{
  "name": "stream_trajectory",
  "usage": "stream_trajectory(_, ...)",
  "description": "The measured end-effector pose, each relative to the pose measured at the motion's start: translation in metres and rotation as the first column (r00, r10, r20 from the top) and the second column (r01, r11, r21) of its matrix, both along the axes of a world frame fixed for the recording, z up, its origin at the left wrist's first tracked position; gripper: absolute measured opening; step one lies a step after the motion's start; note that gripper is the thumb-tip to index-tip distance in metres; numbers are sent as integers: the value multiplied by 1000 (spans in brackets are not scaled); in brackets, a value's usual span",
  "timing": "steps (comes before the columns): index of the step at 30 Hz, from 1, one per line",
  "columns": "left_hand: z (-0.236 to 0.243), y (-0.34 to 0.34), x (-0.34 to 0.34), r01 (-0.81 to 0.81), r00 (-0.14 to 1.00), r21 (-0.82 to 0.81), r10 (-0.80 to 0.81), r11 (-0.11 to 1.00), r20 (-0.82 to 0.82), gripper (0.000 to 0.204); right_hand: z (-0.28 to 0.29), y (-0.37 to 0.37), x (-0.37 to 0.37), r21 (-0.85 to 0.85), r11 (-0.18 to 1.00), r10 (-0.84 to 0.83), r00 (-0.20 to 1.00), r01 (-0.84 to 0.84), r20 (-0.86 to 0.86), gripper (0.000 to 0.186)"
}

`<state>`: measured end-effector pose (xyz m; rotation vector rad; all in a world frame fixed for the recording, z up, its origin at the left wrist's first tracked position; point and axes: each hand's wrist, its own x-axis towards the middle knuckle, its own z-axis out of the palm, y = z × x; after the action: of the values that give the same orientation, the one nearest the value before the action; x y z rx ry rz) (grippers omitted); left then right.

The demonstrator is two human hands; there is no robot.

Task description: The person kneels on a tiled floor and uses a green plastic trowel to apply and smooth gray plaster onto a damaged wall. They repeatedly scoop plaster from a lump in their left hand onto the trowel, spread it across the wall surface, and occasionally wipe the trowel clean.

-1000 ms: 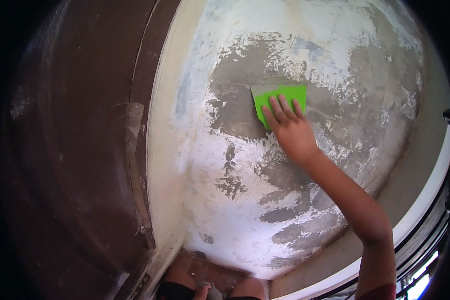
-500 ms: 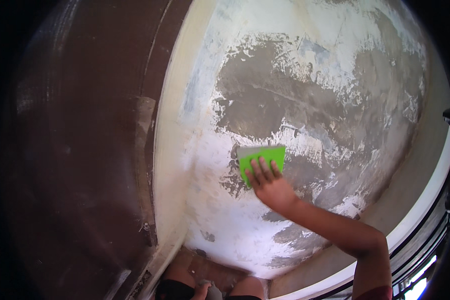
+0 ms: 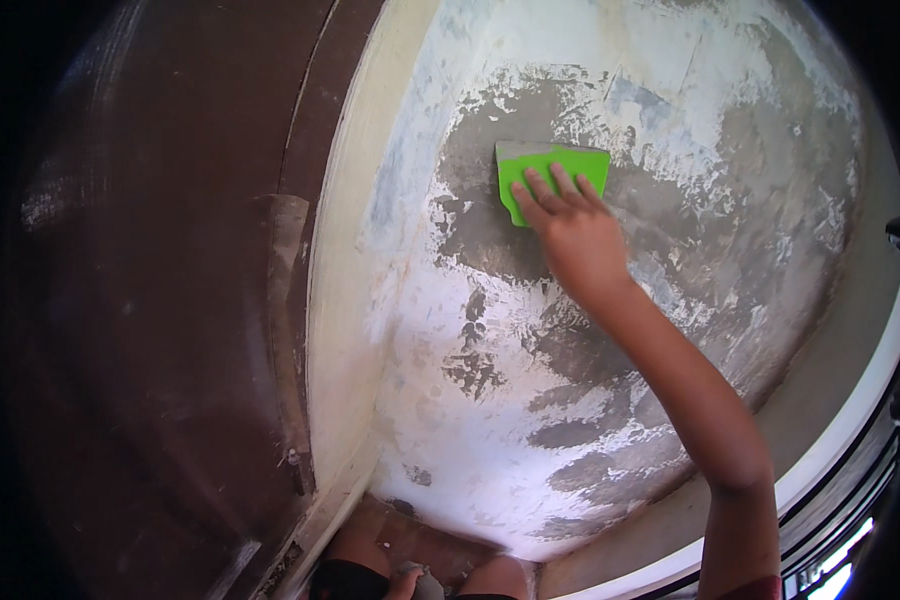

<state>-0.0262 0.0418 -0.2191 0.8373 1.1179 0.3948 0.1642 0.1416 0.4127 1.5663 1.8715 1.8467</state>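
Fingers spread over its face, my right hand point(image 3: 585, 245) grips a green plastic putty spreader point(image 3: 570, 158). Its far edge is smeared with grey paste and lies against the wall point(image 3: 450, 420). Around the spreader is a large grey patch of filler, with ragged white areas at its borders. Low in the view, between my legs, my left hand point(image 3: 404, 582) is closed on a grey object point(image 3: 429, 584). Most of that object and of the hand is cut off by the lower edge, so its kind cannot be told.
A dark brown panel point(image 3: 160, 300) stands on the left, bordered by a cream frame strip point(image 3: 342, 300). To the right a pale ledge point(image 3: 830, 440) curves past dark railing bars point(image 3: 840, 510). Brown floor point(image 3: 435, 540) shows between my legs.
My right hand has slid the spreader up the wall and slightly right, from the lower ragged patch onto the upper grey patch. My left hand stays low with the grey object.
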Motion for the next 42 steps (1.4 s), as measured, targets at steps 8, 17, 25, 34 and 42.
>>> stream_trajectory(8, -17, -3, 1, 6, 996, 161, -20, 987, 87, 31, -76, -1, 18, -182, 969, -160, 986, 166, 46, 54)
stream_trajectory(17, -8, 2, 5, 4, 1000, 4, -4, 1000, -11, 35, -131, -39, -23, -458, 879, -165, 986, 133, -29, 52)
stream_trajectory(25, -20, -1, 2, 49, 998, -12, -49, 999, 37, 39, -38, -14, -48, -73, 984, 155, 985, -160, -73, 43)
stream_trajectory(34, -23, -2, -1, 48, 999, -42, -49, 998, -11, 43, -49, 51, -8, -24, 993, -112, 991, 114, 70, 47)
stream_trajectory(42, -2, -3, -6, 41, 997, -135, -50, 990, -61, 45, -136, 33, -10, -353, 912, -181, 977, 210, 114, 49)
